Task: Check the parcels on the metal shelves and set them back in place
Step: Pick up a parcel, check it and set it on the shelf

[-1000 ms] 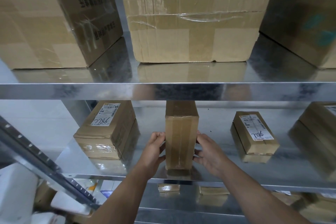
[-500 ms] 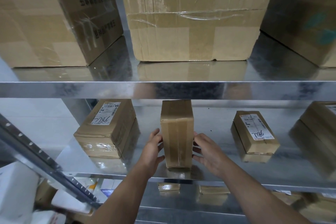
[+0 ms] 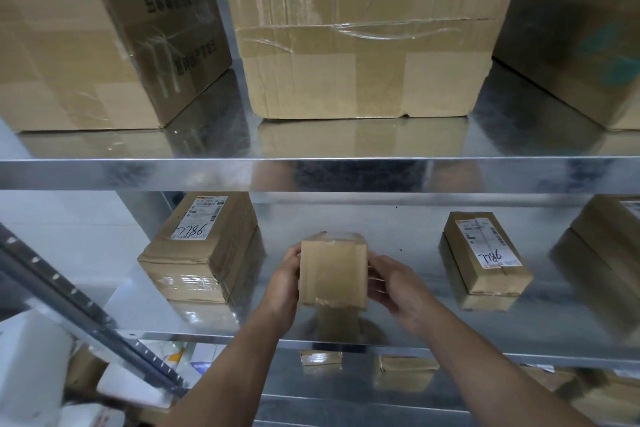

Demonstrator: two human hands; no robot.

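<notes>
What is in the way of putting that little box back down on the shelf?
Nothing visible. The left hand and right hand hold the small parcel over a bare patch of the middle shelf. The labelled parcel to its left and the smaller labelled parcel to its right sit apart from it.

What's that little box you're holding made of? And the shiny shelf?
The small parcel looks like plain brown cardboard, matte, with glossy clear tape glinting over its seams. The shelf looks like bare metal, maybe galvanized steel: silvery, mottled, and shiny enough to mirror the boxes.
</notes>
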